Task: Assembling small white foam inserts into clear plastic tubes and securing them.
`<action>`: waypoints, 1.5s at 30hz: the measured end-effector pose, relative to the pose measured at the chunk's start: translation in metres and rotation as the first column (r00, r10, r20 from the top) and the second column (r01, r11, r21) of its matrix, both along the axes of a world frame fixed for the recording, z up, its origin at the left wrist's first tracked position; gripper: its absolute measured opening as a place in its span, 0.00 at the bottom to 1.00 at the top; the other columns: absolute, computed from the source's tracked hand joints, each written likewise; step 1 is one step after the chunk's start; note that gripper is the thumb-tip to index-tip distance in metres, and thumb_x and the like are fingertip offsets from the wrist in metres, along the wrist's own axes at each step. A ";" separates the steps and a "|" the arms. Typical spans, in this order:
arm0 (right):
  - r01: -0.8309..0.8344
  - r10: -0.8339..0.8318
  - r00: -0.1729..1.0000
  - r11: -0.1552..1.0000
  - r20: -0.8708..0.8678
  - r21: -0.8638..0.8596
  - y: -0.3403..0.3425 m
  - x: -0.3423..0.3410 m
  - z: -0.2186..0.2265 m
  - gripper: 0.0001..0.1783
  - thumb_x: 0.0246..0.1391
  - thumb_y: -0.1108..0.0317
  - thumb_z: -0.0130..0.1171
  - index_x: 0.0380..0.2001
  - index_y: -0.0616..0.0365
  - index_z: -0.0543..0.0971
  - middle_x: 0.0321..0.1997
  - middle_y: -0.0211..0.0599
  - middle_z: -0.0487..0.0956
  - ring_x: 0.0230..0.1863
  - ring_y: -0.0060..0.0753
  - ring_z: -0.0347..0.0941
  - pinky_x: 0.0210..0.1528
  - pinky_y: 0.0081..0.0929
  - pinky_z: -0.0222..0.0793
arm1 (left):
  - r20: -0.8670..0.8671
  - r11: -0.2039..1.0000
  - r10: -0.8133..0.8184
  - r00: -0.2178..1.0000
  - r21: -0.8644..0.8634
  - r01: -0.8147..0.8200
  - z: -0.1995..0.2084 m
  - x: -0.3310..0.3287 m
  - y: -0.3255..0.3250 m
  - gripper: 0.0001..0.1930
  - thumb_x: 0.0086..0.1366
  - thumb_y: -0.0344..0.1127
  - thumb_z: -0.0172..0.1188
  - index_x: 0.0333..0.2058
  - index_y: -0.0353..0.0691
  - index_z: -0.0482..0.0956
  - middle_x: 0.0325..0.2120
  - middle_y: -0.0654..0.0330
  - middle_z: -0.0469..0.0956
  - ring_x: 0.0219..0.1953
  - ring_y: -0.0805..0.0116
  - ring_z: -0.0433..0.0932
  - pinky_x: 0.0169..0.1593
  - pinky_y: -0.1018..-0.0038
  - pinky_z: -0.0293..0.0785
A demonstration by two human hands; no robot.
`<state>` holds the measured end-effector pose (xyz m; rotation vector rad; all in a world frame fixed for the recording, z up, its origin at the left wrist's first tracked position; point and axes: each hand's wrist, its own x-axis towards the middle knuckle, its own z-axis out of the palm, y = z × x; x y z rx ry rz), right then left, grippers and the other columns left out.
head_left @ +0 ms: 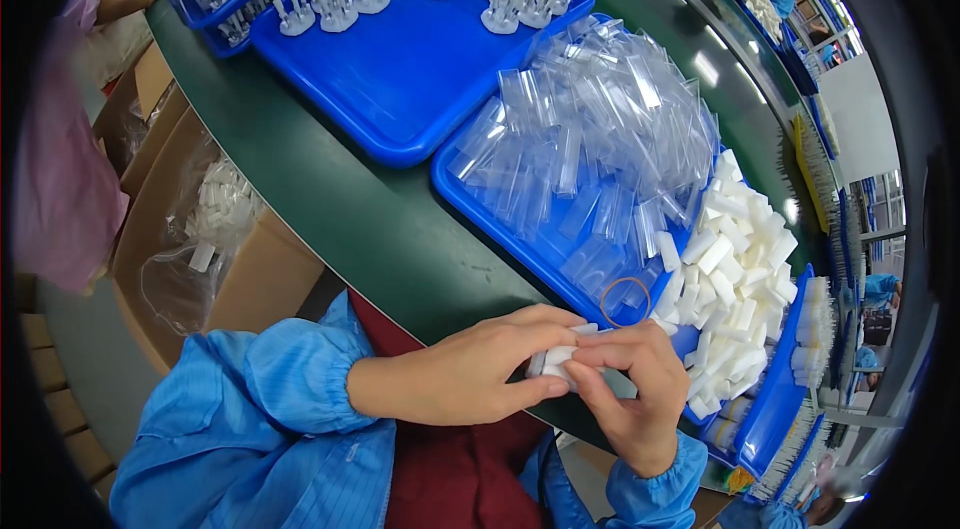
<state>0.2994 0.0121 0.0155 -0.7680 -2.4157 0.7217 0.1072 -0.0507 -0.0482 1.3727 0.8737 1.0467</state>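
1. The small white rectangular foam block [556,360] sits pinched between my two hands at the near edge of the dark green counter [340,199], right in front of my chest. Its long axis seems to run roughly left to right, from my left hand toward my right.

2. My left hand [470,369] comes in from the left and closes around the block's left end, thumb underneath and fingers [555,317] over the top. It covers more of the block than the other hand.

3. My right hand [630,389] meets it from the right; its fingers are closed on the block's right end, thumb tip pressed against the near face.

4. The block looks plain white, matte and soft-edged. Something thin and clear may be around it, but I cannot tell for sure.

5. Just beyond my right hand, further right, lies a heap of matching white foam blocks [735,289] on a blue plastic tray [480,204], with a pile of clear plastic sleeves [590,129] and a tan rubber band [626,301] beside them.
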 end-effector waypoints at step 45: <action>0.065 -0.681 0.610 0.553 -0.405 -0.831 -0.019 -0.001 -0.008 0.17 0.54 0.78 0.69 0.38 0.60 0.67 0.36 0.43 0.80 0.37 0.24 0.80 0.39 0.20 0.79 | -0.056 0.920 0.348 0.936 0.210 -0.330 0.016 -0.004 -0.003 0.16 0.60 0.26 0.70 0.48 0.35 0.85 0.54 0.46 0.76 0.54 0.57 0.79 0.55 0.68 0.77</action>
